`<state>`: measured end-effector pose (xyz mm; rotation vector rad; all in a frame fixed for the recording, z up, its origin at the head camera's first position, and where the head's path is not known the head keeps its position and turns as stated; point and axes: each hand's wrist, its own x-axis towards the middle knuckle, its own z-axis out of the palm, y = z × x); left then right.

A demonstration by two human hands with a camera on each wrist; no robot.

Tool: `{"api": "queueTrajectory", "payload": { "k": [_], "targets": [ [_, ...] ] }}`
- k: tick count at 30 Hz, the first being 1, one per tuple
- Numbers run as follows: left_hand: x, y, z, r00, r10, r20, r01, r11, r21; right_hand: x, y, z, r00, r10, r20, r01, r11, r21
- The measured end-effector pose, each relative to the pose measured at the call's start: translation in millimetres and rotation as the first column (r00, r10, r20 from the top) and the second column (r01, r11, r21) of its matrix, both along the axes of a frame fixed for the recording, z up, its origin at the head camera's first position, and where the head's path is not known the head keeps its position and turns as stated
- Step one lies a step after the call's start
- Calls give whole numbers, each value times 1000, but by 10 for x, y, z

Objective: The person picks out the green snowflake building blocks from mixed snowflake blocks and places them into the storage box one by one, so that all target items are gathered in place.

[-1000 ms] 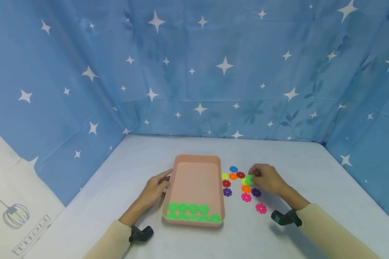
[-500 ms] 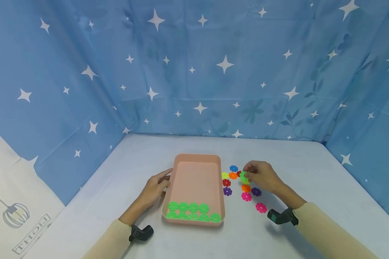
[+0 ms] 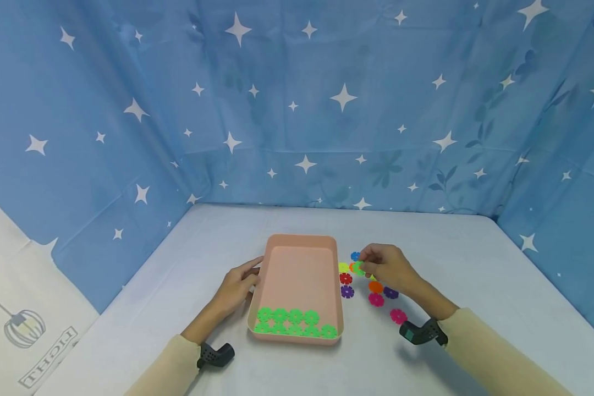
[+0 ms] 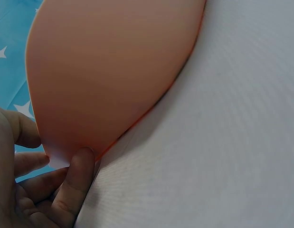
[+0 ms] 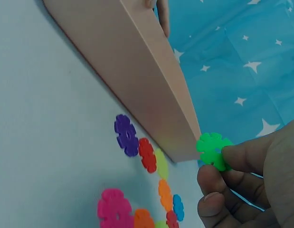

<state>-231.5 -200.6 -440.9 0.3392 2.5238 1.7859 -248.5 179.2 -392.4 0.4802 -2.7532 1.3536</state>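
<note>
My right hand [image 3: 390, 268] pinches a light-green snowflake disc [image 5: 213, 151] between thumb and fingers, above the loose discs right of the tray. In the right wrist view the green disc stands tilted at the fingertips. My left hand [image 3: 235, 287] rests against the outer left side of the pink tray [image 3: 302, 269]; in the left wrist view its fingers [image 4: 80, 171] touch the tray's outer wall. Several green snowflake discs [image 3: 295, 316] lie in rows at the tray's near end. An orange disc [image 3: 352, 268] is partly hidden behind the held one.
Between tray and right hand lie a purple disc [image 3: 347, 291], a red disc [image 3: 346, 279], a yellow disc [image 3: 344, 268] and a blue disc [image 3: 355, 256]. Nearer are a second orange disc [image 3: 375, 287], a second purple disc [image 3: 391, 293] and two pink discs [image 3: 398, 316]. A starry curtain [image 3: 297, 110] stands behind.
My right hand has moved left with the green disc, off the yellow disc and over toward the orange disc near the tray. The left hand and the tray stay in place.
</note>
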Motion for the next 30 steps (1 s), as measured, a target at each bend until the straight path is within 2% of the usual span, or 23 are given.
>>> {"api": "queueTrajectory", "payload": {
  "k": [5,14,19,24,30],
  "targets": [
    [-3,-4,-13,1000,6,-1,-6,1000,-7,21,-62,15,999,42,18,-42,999,-34],
    [1,-5,-8,1000,-3,9,3,1000,9,59,-139,28,997,73,15,-71,994,-79],
    [1,6,-13,1000,13,14,-12,1000,-1,64,-192,21,994,112,2,-111,987,-113],
    [4,31,0,999,37,13,-36,999,-27,68,-264,34,993,119,26,-115,986,-124],
    [-3,22,-4,999,34,8,-34,999,-22,87,-349,60,986,166,11,-163,977,-141]
  ]
}}
